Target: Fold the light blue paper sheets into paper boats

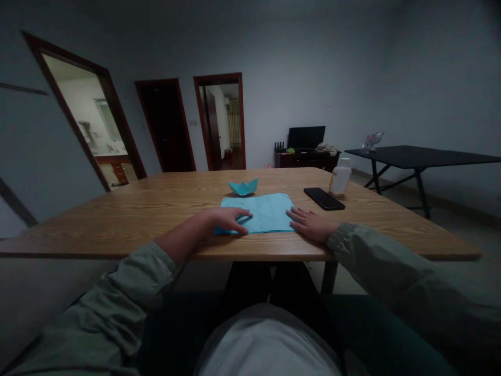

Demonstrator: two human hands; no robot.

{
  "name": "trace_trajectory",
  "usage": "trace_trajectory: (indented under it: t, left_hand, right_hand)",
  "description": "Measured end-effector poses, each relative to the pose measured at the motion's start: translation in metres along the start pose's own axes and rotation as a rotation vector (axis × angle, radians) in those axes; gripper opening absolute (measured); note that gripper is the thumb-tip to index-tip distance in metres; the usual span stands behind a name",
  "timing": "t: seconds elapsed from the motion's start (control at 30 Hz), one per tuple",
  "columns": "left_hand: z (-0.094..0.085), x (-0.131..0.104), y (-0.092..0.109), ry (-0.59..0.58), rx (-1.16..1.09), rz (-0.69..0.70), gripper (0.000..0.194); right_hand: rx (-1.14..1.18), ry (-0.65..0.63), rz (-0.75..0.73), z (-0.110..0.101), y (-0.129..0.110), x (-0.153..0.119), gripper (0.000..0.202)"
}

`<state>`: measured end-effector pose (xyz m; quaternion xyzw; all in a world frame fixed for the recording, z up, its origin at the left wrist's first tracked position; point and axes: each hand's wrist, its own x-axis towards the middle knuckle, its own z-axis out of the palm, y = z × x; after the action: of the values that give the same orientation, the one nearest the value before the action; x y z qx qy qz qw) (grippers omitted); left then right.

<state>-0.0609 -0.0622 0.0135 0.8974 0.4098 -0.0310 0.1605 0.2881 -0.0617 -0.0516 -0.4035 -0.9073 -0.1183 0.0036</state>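
Note:
A creased sheet of light blue paper point(268, 211) lies on the wooden table point(176, 196) in front of me; whether it is one layer or several I cannot tell. My left hand point(230, 218) rests on the paper's left part, thumb and fingers spread apart. At the right edge, my right hand point(311, 223) lies flat, its outstretched fingertips touching the paper. Neither hand grips anything. Just behind the sheet stands a folded blue paper boat point(243, 187).
Right of the paper are a black smartphone point(324, 199) and a white bottle point(340, 177). A black folding table point(415, 155) stands farther right. Against the back wall, a dark screen point(306, 138) sits on a low cabinet. Doorways are at the left and back.

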Motion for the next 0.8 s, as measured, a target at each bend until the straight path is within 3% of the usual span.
trace_trajectory:
  t: [0.13, 0.3, 0.57, 0.8]
  left_hand:
    - [-0.001, -0.024, 0.003, 0.036, 0.029, 0.019, 0.072]
    - [0.002, -0.031, -0.002, 0.117, 0.072, 0.012, 0.052]
    - [-0.002, -0.039, -0.025, 0.073, -0.005, 0.025, 0.067]
    - [-0.001, -0.041, -0.035, 0.118, -0.067, -0.036, 0.061]
  right_hand:
    - [0.028, -0.012, 0.006, -0.003, -0.002, -0.002, 0.043]
    - [0.065, 0.012, 0.041, -0.005, -0.002, -0.004, 0.049]
    - [0.120, 0.003, 0.145, -0.010, -0.007, -0.003, 0.056]
    - [0.124, 0.001, 0.143, -0.011, -0.008, -0.004, 0.059]
